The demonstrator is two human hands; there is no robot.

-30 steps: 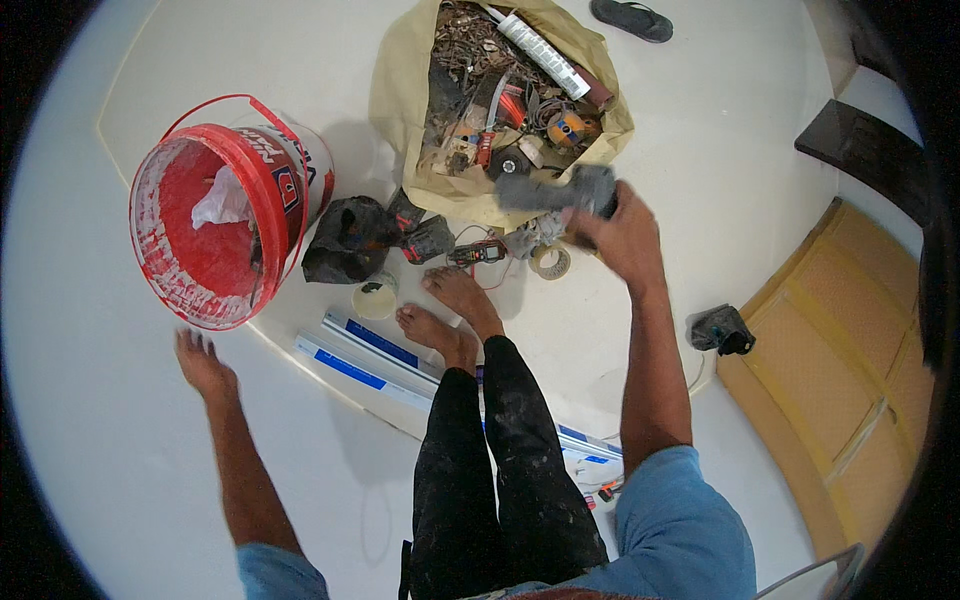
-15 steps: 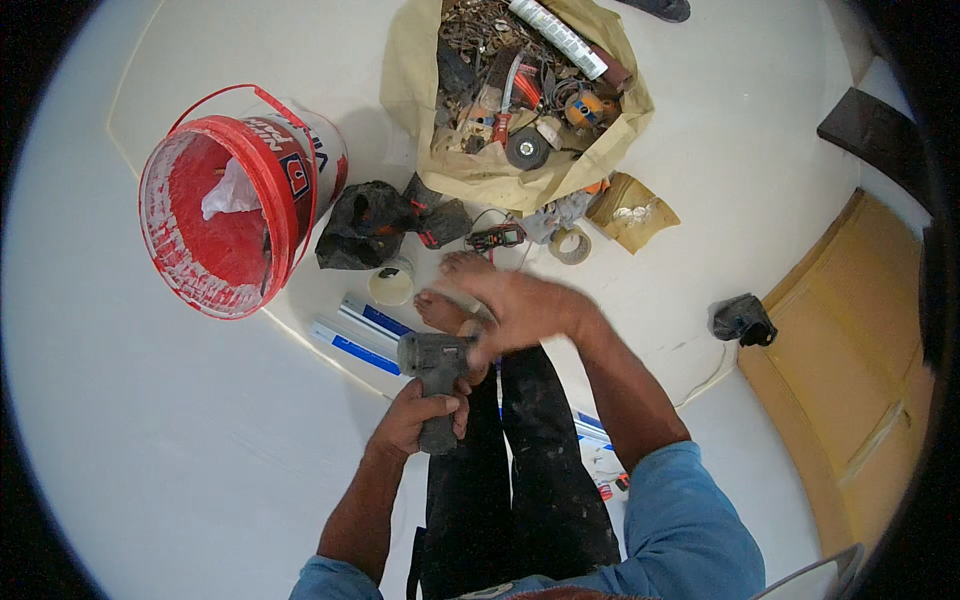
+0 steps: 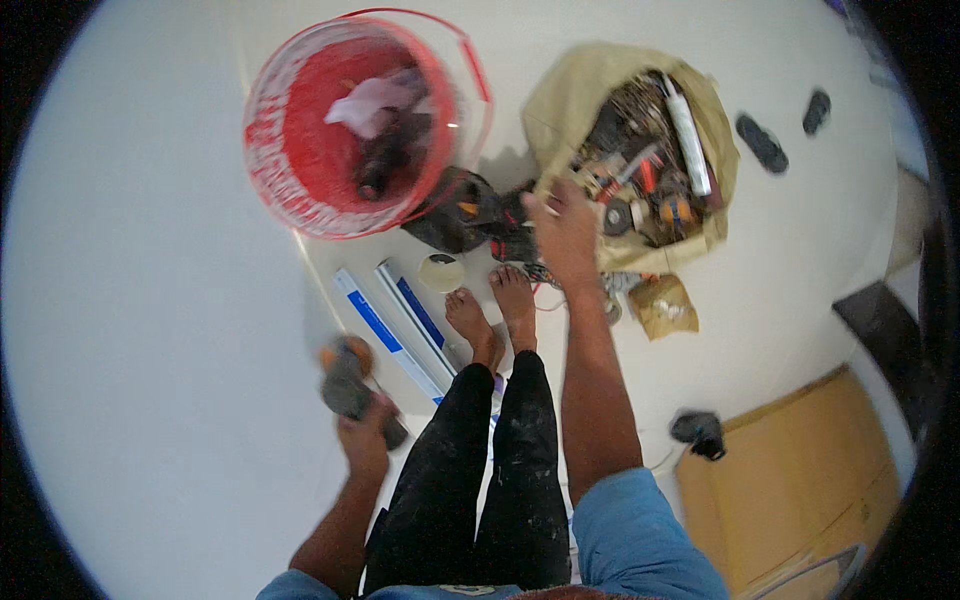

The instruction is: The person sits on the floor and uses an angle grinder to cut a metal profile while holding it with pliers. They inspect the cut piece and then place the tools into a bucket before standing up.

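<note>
My left hand [image 3: 365, 435] is wrapped round the grip of a dark grey cordless drill [image 3: 347, 392], held out to the left of my legs. A round orange-brown piece [image 3: 346, 353] shows at the drill's far end, too blurred to make out. My right hand [image 3: 566, 235] reaches forward at the near left rim of a beige tool bag [image 3: 555, 95]. Motion smears its fingers, and whether they hold anything does not show. In the bag lie a white sealant tube [image 3: 688, 135], a grinder-like disc [image 3: 617, 216] and a jumble of small hardware.
A red paint bucket [image 3: 268, 95] with a cloth and a dark object inside stands at far left. A black pouch [image 3: 460, 215], a cup [image 3: 441, 272], blue-and-white strips [image 3: 375, 325] and a tape roll [image 3: 612, 312] lie near my feet. Cardboard [image 3: 800, 460] lies at right.
My left hand has swung the drill to the left. My right hand has left the drill's front and moved forward to the bag. The whole view has shifted.
</note>
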